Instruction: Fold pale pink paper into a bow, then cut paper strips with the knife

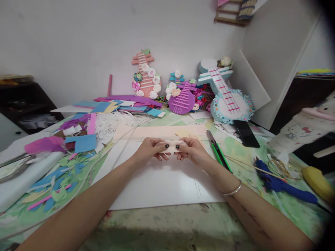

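Between both hands, just above a white board [146, 188], is a small pale strip of paper [172, 146], cream to light pink. My left hand [151, 148] pinches its left end, thumb on the near side. My right hand [192, 150] grips the right end the same way, and the two thumbs nearly meet at the middle. Fingers partly hide the strip, so I cannot tell whether it is folded or rolled. Behind the hands a long pale peach strip [157, 131] lies across the board's far edge. Close to my right hand is a green utility knife [218, 153].
Paper instrument models, including a purple one [182, 101] and a white-blue one [230, 101], lean at the back. A phone [246, 133], a blue glue gun [285, 184] and a tumbler [295, 134] stand right. Paper scraps [57, 184] and white shreds [112, 122] cover the left.
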Demonstrator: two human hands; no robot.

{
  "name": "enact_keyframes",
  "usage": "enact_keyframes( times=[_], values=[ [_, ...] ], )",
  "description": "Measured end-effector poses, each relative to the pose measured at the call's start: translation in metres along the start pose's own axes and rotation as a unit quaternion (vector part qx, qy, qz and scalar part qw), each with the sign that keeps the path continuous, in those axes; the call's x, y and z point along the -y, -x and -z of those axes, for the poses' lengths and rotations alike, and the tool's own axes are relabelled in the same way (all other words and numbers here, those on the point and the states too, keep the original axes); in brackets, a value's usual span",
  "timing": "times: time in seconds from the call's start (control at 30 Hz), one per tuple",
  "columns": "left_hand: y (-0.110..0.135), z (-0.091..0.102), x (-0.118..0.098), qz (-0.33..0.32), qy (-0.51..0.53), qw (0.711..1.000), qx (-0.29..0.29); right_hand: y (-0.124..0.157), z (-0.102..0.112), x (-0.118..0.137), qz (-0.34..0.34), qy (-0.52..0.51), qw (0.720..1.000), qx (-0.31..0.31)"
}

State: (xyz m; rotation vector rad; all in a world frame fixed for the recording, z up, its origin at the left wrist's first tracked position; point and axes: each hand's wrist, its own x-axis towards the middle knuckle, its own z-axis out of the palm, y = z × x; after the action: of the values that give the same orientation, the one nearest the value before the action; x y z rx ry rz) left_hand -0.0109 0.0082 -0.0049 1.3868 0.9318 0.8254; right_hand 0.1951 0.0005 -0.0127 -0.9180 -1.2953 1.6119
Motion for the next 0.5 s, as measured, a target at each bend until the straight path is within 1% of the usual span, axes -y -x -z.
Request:
enact_keyframes(
  times=[0.13,0.27,0.5],
  values=[
    [-0.0009,0.0004,0.0014,0.001,0.004,1.0,-0.003,0.0011,-0.0012,0.0011,0.0,-0.018,1.0,-0.005],
    [-0.0007,-0.0004,0.0011,-0.001,0.006,1.0,-0.007,0.0022,-0.0026,0.0012,-0.006,0.0,1.0,-0.004],
    [-0.0013,0.0008,0.0018,0.0,0.025,1.0,-0.006,-0.0013,0.0,-0.0034,0.014,0.006,0.999,-0.028]
  ],
)
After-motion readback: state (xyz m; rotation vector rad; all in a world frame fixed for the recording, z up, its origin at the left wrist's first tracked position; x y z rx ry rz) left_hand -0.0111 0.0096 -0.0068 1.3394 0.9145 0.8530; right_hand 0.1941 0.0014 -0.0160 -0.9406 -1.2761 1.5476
